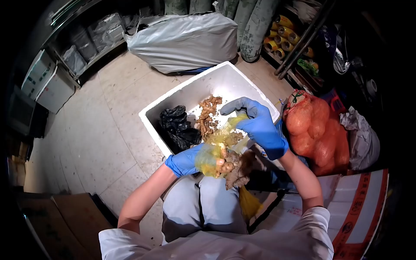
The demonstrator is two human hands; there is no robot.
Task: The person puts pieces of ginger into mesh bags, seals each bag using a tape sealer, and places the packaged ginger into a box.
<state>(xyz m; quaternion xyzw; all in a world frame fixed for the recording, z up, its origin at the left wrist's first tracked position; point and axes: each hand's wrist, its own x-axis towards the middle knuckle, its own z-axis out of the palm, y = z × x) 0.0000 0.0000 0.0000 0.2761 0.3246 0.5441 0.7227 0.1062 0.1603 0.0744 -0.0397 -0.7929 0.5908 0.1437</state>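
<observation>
My left hand (189,160), in a blue glove, is closed around a yellow mesh bag (209,159) and the near end of a knobbly ginger root (236,168). The netting covers most of its fingers. Just above my lap, the ginger sticks out to the right of the mesh. My right hand (258,125), also blue-gloved with a dark, dirty palm side, is curled at the upper right and pinches a stretched part of the same mesh. Below both hands stands a white foam box (186,89) with loose ginger pieces (209,113) and a black plastic bag (178,129) inside.
Red net sacks (316,130) bulge at the right beside a crumpled pale bag (360,138). A large grey wrapped bundle (184,41) lies behind the box. Cardboard boxes (78,225) flank me, and a shelf (89,63) stands at the back left.
</observation>
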